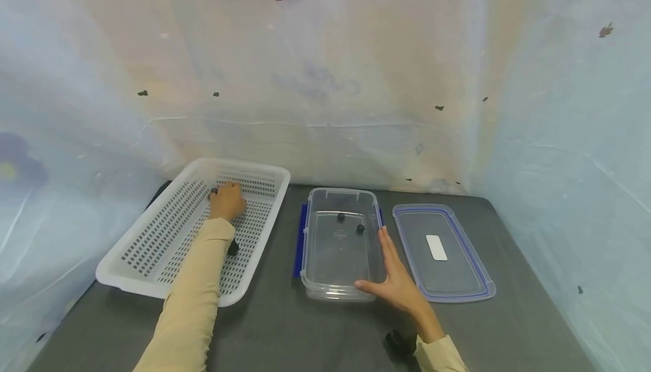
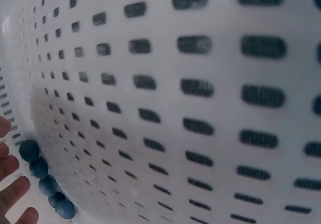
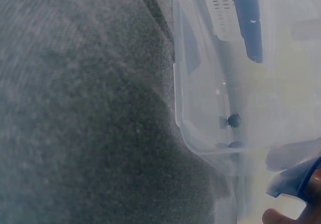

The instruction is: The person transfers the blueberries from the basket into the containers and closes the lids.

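Observation:
My left hand reaches down into a white perforated basket, at its far end. Several round, dark blue blueberries sit in a row against the basket wall in the left wrist view, right beside my fingertips. A clear plastic container stands uncovered to the right, with two dark blueberries on its bottom. Along the container's right rim lies my right hand, its fingers straight and its thumb spread toward the front edge. A blue side latch shows close to those fingers.
The clear lid with a blue seal and a white label lies on the dark table, right of the container. Another blue latch hangs at the container's left side. Patterned sheeting surrounds the table's back and sides.

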Demonstrator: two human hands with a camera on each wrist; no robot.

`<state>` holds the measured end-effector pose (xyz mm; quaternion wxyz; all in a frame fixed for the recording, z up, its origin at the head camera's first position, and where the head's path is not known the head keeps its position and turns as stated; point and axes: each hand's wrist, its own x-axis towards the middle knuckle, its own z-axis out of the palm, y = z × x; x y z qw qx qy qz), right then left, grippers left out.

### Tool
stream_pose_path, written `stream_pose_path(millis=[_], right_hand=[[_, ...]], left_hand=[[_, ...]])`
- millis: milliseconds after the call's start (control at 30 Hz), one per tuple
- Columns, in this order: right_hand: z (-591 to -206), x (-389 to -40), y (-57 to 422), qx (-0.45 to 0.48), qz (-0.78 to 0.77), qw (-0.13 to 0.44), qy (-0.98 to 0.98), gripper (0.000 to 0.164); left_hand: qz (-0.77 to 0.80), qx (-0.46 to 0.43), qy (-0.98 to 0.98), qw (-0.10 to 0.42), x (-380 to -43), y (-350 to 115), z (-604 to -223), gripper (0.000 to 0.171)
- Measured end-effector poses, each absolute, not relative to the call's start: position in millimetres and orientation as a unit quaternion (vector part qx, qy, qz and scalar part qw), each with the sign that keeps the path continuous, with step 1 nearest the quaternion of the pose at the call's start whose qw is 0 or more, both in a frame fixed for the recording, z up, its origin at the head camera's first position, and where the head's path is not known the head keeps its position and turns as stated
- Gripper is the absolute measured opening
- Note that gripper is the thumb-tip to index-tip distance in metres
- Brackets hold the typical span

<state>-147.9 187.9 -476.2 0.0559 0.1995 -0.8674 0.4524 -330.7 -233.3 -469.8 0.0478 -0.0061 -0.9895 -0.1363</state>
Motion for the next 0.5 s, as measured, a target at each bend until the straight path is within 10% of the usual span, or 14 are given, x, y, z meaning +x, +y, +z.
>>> stream_pose_path(millis=[500], right_hand=[[-477.5,-148.9,188.9,0.196,0.456,0.047,-0.867,0.121]], left_hand=[[-0.158,0.004,-0.985,0.065,-325.1,-227.9,-475.9,0.034]])
